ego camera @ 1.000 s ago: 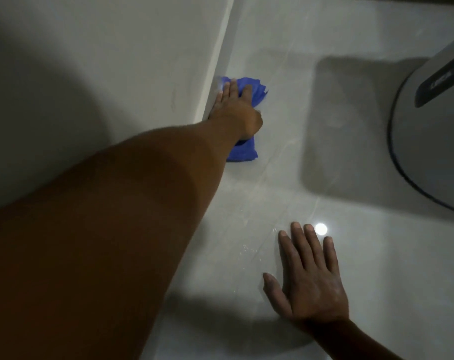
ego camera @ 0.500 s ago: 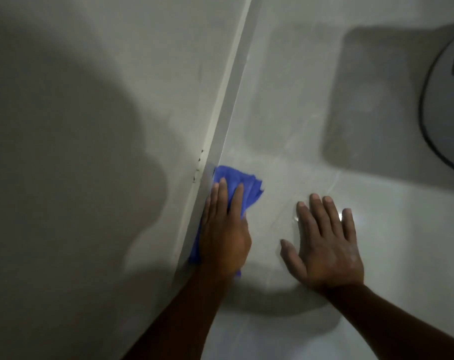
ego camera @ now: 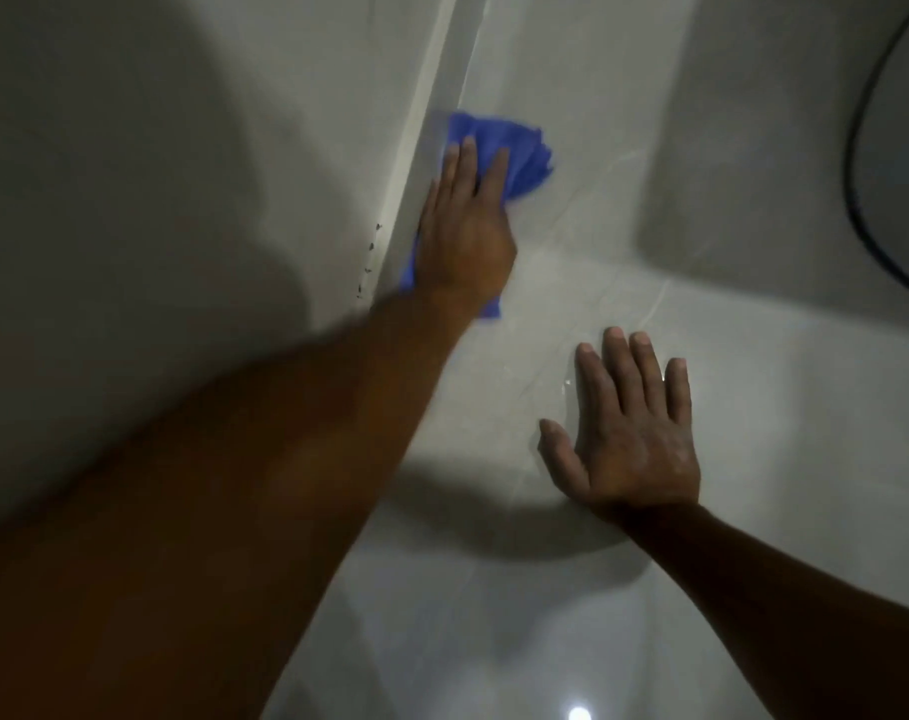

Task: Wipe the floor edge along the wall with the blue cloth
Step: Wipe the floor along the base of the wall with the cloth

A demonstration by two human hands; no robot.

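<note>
The crumpled blue cloth [ego camera: 515, 153] lies under the left hand's [ego camera: 465, 236] flat, nearly closed fingers [ego camera: 496, 171], against the pale wall [ego camera: 234, 148] base. The right hand [ego camera: 631, 433] rests flat, fingers slightly spread, on the glossy grey floor [ego camera: 753, 407].

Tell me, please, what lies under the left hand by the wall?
The blue cloth lies under the left hand, pressed on the floor against the wall. Its ends stick out; its middle is covered.
</note>
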